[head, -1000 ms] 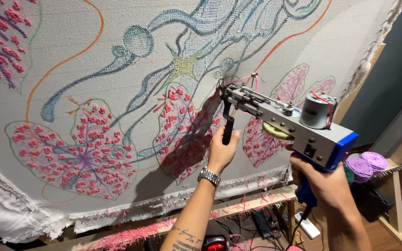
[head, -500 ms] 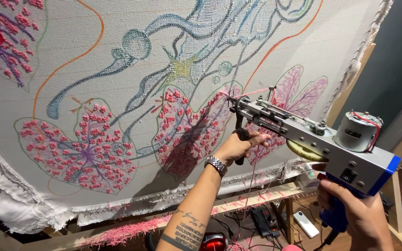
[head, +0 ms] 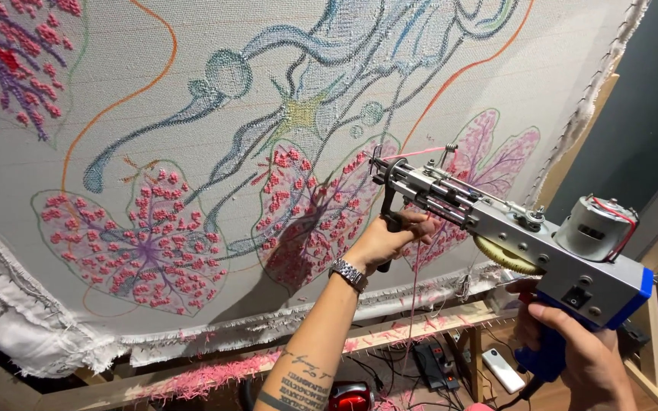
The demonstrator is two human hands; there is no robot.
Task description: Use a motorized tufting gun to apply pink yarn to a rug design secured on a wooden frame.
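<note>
**Tufting gun held at stretched cloth**

Cloth (head: 192,114) fills most of the view, pale and pulled tight over a wooden frame (head: 390,339) whose lower bar runs across the near edge. Drawn lines in blue, orange and green cross the cloth, and pink tufted patches shaped like leaves or wings sit in its lower half.

The tufting gun (head: 512,236) lies at the right, angled from near right up toward the cloth. Its metal front end sits right at the cloth beside a pink patch, though whether the tip is in the weave cannot be told. A round grey motor (head: 595,228) sits on top of the gun's rear, above a blue block.

The left hand (head: 390,240) has its grip closed around the black front handle under the gun's barrel, fingers wrapped round it. A metal wristwatch (head: 348,274) sits on that wrist, and dark tattoos show on the forearm lower down.

The right hand (head: 580,354) has its grip closed on the blue rear handle of the gun, at the near right corner.

A strand of pink yarn (head: 420,152) runs along the top of the gun's front end, and another strand hangs down below the barrel.

Pink yarn scraps lie along the lower frame bar. Below it, on the floor, sit a black power strip (head: 432,358) with cables and a white rectangular device (head: 503,371).
</note>
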